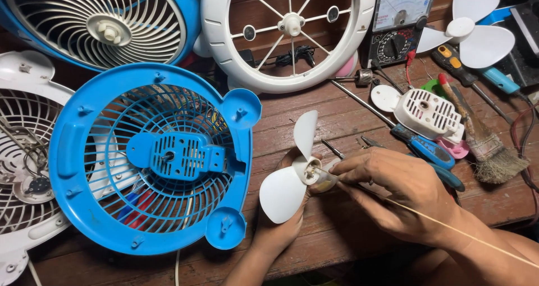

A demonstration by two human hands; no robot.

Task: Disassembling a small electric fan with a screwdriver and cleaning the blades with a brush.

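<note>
My left hand (279, 225) comes up from below and holds a small white fan propeller (292, 173) by its hub, blades spread left and up. My right hand (401, 193) rests just right of the hub, its fingertips pinched on a thin pale stick (449, 225) whose tip meets the hub's centre. The stick runs off toward the lower right. Both hands hover over a brown wooden table (314, 103).
A blue fan rear guard (151, 157) lies left of the hands. White fan guards (289, 36) and another blue fan (101, 22) sit behind. Right of the hands lie a white motor housing (428, 113), screwdrivers (424, 148), a brush (488, 145), a multimeter (400, 22) and another white propeller (474, 33).
</note>
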